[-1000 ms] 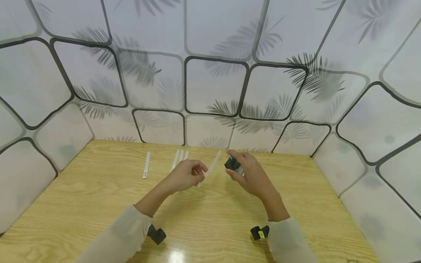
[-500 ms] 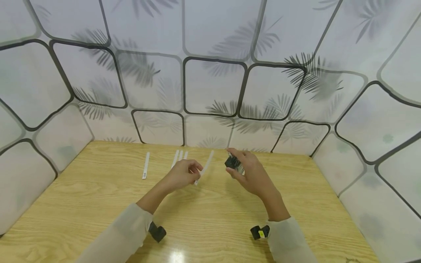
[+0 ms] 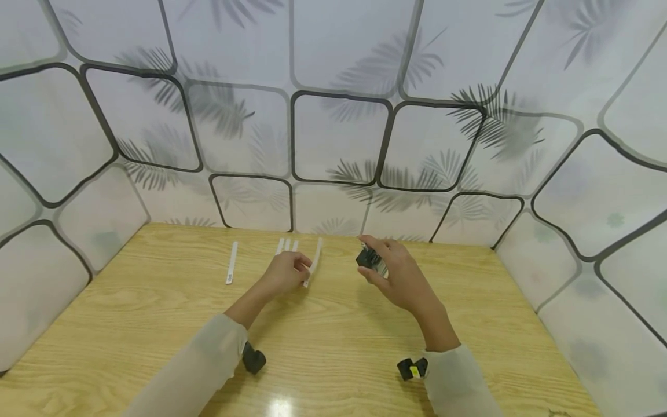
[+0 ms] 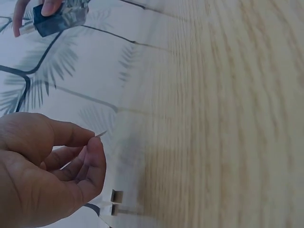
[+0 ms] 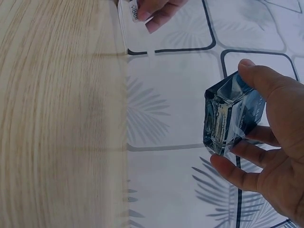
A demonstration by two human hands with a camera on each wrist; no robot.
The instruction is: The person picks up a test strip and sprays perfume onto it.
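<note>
Between thumb and index finger, my left hand [image 3: 285, 273] pinches a thin white paper test strip [image 3: 315, 258] that points up and away over the table. The strip's printed end [image 5: 134, 10] shows at the top of the right wrist view. My right hand [image 3: 398, 272] grips a glass perfume bottle [image 3: 368, 259] above the table, thumb on one side and fingers on the other. In the right wrist view the bottle [image 5: 230, 114] is clear and dark blue glass, held tilted. The two hands are apart. Several white strips [image 3: 295, 245] lie just beyond my left hand, partly hidden by it.
One more white strip [image 3: 232, 262] lies alone farther left, with a printed label at its near end. The wooden table [image 3: 333, 353] meets a patterned curtain [image 3: 333, 202] at the back, and similar cloth stands at both sides.
My left hand has moved left with the paper strip, away from the bottle and toward the strips lying on the table. The right hand and the perfume bottle have stayed nearly still.
</note>
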